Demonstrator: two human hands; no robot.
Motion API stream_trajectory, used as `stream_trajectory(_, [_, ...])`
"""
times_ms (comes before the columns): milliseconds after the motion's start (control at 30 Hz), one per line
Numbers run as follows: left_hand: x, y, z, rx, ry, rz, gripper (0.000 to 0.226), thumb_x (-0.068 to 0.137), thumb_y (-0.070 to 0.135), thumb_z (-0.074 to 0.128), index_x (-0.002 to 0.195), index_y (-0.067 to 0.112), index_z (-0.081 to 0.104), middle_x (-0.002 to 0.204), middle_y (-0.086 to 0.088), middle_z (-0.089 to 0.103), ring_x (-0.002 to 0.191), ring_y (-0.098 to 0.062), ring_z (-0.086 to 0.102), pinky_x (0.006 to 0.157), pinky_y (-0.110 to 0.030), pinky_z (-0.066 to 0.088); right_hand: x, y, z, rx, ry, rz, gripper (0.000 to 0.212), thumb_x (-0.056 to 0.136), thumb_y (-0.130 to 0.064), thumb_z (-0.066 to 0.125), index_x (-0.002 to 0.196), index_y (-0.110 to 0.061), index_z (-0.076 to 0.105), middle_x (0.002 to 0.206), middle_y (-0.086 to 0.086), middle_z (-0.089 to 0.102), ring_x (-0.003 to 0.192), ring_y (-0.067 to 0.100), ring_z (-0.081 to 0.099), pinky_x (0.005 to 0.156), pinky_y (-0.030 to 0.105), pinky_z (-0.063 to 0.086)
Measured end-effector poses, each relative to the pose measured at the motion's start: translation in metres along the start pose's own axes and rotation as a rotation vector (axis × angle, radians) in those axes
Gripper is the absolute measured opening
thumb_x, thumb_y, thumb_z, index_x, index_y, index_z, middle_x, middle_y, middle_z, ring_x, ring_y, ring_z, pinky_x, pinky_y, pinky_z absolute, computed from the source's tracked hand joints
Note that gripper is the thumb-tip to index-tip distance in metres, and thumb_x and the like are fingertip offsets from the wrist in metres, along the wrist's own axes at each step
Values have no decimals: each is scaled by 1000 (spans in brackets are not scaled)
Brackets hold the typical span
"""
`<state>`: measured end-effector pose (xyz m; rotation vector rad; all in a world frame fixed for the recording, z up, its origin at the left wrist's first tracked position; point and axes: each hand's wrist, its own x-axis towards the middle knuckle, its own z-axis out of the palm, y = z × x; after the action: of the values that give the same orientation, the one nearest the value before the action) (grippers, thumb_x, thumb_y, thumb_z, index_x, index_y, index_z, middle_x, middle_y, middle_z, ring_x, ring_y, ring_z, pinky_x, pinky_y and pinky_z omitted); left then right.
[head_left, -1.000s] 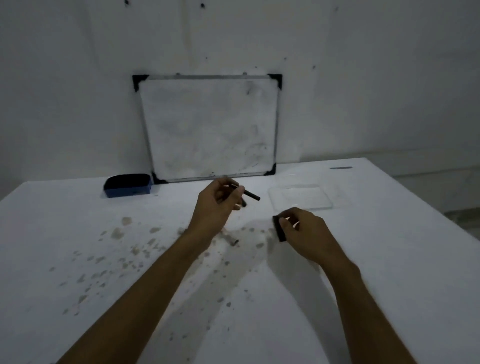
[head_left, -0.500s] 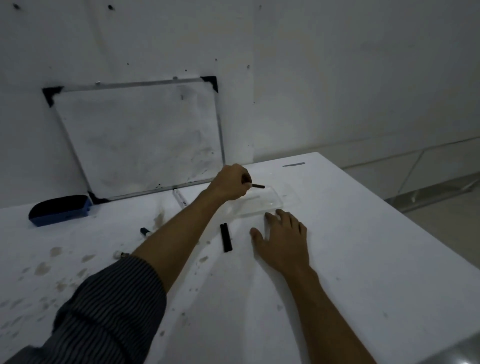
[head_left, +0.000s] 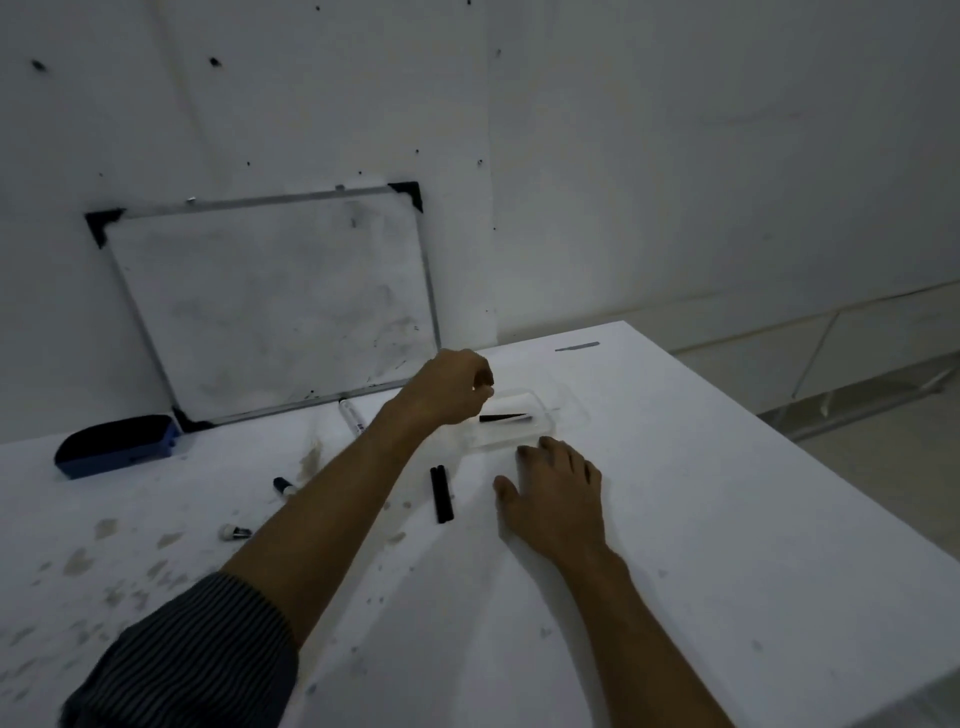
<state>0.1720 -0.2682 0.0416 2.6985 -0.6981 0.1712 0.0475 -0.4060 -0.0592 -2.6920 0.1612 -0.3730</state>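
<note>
The left hand (head_left: 447, 389), now curled and empty, is leaving its black stick (head_left: 501, 417) in the tray (head_left: 545, 427). The right hand (head_left: 556, 493) is resting spread beside it.

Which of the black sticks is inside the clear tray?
The thin black stick, just beyond the right hand; the thicker black pair lies outside the clear tray, on the table.

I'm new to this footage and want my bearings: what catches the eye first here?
The left hand hangs over a clear plastic tray at centre, where a thin black stick lies. The right hand rests flat beside it, and a framed whiteboard leans on the wall behind.
</note>
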Motion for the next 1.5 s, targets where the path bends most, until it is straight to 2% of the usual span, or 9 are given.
stream_trajectory(133, [-74, -17, -22, -108, 55, 46, 24, 99, 32, 63, 113, 18, 76, 109, 3, 76, 93, -7, 66, 87, -25, 53, -5, -6, -7, 245, -24, 1, 36, 93, -44, 63, 121, -23, 70, 128, 0, 67, 122, 22, 60, 108, 39, 42])
stream_trajectory(367, [-186, -93, -20, -75, 134, -58, 23, 100, 33, 61, 121, 27, 69, 123, 7, 67, 111, -9, 58, 97, -28, 45, -27, -75, -5, 356, -130, -139, 27, 93, -39, 64, 114, -24, 72, 109, -1, 69, 101, 17, 65, 93, 37, 53])
stream_trajectory(633, [-250, -144, 13, -17, 412, -127, 32, 99, 20, 61, 131, 19, 63, 134, -5, 65, 123, -24, 58, 107, -39, 40, -43, -153, 24, 229, -231, -272, 59, 81, -62, 72, 122, -20, 68, 112, 0, 67, 101, 17, 66, 90, 36, 54])
stream_trajectory(833, [-248, -143, 20, 60, 426, 46, 42, 100, 23, 56, 141, 15, 57, 143, -6, 61, 137, -25, 51, 117, -40, 33, -44, -152, 41, 303, -186, -226, 31, 94, -35, 70, 113, -10, 73, 106, 7, 67, 96, 22, 66, 76, 24, 48])
stream_trajectory(933, [-246, -142, 17, 168, 468, 109, 48, 101, 32, 58, 146, 16, 53, 150, -4, 55, 145, -26, 42, 119, -45, 31, -42, -143, 32, 379, -174, -240, 32, 98, -38, 63, 121, -17, 70, 112, 0, 66, 86, 8, 61, 70, 9, 43])
stream_trajectory(1200, [-241, -121, 13, 407, 558, 259, 38, 103, 35, 52, 129, 16, 70, 109, -4, 77, 108, -29, 69, 95, -44, 46, -40, -129, 13, 453, -244, -366, 29, 96, -49, 63, 118, -33, 71, 108, -14, 68, 91, -3, 61, 71, 6, 41])
stream_trajectory(1300, [-242, -104, 7, 253, 502, 156, 38, 104, 38, 46, 128, 17, 67, 99, -1, 77, 78, -21, 71, 68, -34, 53, -34, -118, 5, 531, -110, -264, 26, 98, -43, 61, 116, -30, 73, 104, -15, 71, 87, -1, 63, 70, 5, 41])
stream_trajectory(1433, [-230, -89, 1, -470, 164, -107, 27, 105, 39, 52, 124, 27, 66, 84, 8, 73, 61, -5, 65, 57, -23, 51, -23, -94, 6, 476, 71, -6, 17, 97, -25, 64, 111, -22, 72, 103, -3, 73, 76, 6, 60, 73, 20, 46])
stream_trajectory(1500, [-227, -81, 4, -721, 134, -233, 24, 103, 39, 57, 115, 23, 71, 73, 8, 69, 51, -8, 61, 46, -24, 49, -21, -85, 9, 437, 55, 69, 17, 93, -30, 68, 108, -23, 71, 100, -2, 72, 84, 14, 65, 81, 31, 52])
